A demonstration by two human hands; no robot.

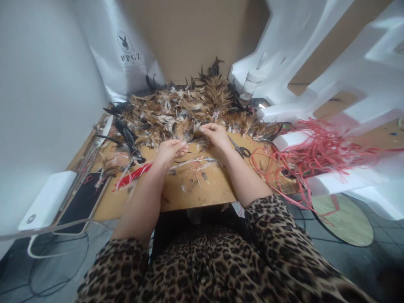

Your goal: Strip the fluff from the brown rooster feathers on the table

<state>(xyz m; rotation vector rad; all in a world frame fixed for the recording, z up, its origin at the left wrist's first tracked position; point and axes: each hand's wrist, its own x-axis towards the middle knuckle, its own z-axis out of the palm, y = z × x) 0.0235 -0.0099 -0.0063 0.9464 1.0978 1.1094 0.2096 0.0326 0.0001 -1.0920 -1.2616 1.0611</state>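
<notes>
Two-hand feather work

Counter has feather pile heaped at back, probably for reach. Right hand: fingers together, can't tell on what. Left hand: fingers clamped low on feather tuft, before pile, apparently sparing its top.

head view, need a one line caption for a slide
Left hand holding a small feather bunch, right hand close by, with scissors and pink strips to the right.

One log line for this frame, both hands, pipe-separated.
left hand: pinching brown feather tuft | right hand: fingertips near tuft, grip unclear | scissors: on table, right of right hand | feather pile: beyond hands
</notes>
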